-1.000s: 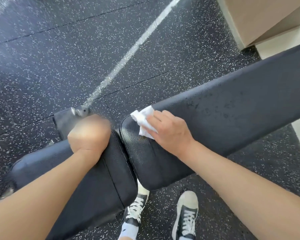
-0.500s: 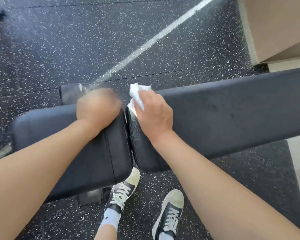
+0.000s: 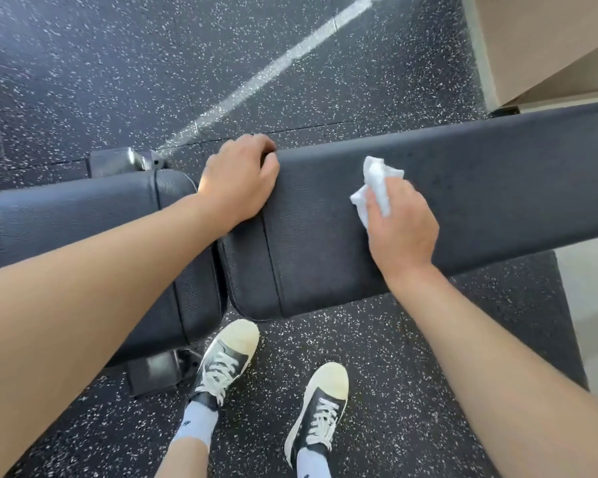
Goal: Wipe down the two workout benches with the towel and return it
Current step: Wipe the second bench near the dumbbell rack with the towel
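A person leans over a black padded bench (image 3: pixel 325 243) on a speckled gym floor (image 3: pixel 118 63), sneakers (image 3: pixel 227 357) showing at six o'clock. The left hand (image 3: pixel 239 188) curls over the pad's far edge near eleven o'clock, gripping nothing else. Toward two o'clock, the right hand (image 3: pixel 403 225) presses a crumpled white towel (image 3: pixel 377 182) onto the long pad, fingers closed around it. Wiping appears under way here; a second bench and the towel's return evidently remain.
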